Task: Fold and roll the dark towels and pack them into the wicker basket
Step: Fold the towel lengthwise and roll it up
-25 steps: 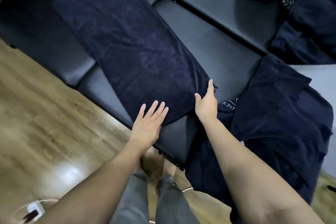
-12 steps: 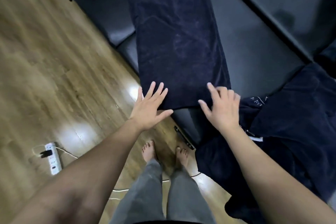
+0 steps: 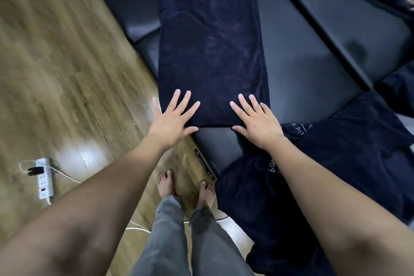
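Head view: a long, dark navy folded towel [image 3: 210,40] lies flat along the black padded bench [image 3: 302,69]; left hand [image 3: 172,119] and right hand [image 3: 257,121] press its near corners, fingers straight, grasping nothing.

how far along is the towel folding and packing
Early. Done: one towel lies folded into a long strip on the black bench. In hand: left hand and right hand press flat on its near end, unrolled. Left: rolling it, the heaped towels, packing; no basket in view.
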The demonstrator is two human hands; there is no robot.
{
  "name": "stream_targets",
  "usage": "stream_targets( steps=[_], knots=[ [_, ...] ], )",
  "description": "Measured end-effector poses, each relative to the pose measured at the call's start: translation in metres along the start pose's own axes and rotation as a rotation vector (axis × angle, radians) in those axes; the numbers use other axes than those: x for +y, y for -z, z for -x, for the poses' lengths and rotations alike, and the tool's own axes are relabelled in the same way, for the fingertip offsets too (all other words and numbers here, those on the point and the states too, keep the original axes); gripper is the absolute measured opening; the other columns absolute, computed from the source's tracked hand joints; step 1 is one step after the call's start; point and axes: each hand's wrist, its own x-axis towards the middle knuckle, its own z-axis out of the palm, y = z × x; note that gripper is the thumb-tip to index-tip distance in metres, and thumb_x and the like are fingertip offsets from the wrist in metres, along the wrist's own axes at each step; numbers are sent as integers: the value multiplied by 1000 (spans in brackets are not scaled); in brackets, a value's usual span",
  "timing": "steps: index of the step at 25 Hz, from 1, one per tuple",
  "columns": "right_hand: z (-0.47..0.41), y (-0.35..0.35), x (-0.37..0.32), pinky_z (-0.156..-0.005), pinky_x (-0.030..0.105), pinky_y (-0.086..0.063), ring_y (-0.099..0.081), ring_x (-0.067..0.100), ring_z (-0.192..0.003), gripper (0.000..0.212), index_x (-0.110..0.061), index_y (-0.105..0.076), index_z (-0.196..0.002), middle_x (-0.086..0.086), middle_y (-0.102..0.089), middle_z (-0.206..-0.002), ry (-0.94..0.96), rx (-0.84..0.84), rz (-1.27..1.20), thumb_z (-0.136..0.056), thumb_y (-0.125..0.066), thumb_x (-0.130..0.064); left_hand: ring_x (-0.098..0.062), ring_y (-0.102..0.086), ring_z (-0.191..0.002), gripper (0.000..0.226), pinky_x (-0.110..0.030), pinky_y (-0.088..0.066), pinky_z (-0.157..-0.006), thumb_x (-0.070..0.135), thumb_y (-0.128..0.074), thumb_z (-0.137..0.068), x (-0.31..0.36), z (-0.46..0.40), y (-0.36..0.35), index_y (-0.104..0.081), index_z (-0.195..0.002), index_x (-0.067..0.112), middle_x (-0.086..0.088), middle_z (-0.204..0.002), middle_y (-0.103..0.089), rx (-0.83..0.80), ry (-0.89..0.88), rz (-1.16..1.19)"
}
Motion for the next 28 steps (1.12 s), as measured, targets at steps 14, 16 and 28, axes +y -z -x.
stream_targets(
  steps=[14, 16, 28],
  knots=[
    [-7, -9, 13, -98, 49, -46, -44, 38, -139, 67, -21, -45, -151, 7, -42, -158, 101, 182, 2, -94, -51, -55, -22, 19, -154, 80, -70, -3, -118, 73, -31, -94, 2, -5, -6, -1, -160, 40, 6, -169, 12, 67, -21, 81],
    [-9, -9, 17, -93, 47, -49, -48, 38, -136, 68, -18, -48, -149, 7, -45, -155, 127, 213, 5, -89, -67, -44, -23, 15, -155, 81, -67, -2, -120, 74, -30, -92, -2, -7, -5, -4, -160, 40, 5, -170, 9, 83, -38, 47],
    [-2, -12, 46, -91, 51, -54, -52, 40, -133, 73, -10, -56, -142, 16, -51, -149, 202, 257, -61, -80, -80, -41, -17, 14, -155, 91, -70, -1, -116, 71, -49, -89, -27, 3, -12, -10, -161, 31, 14, -167, 8, 130, 29, 371]
  ],
)
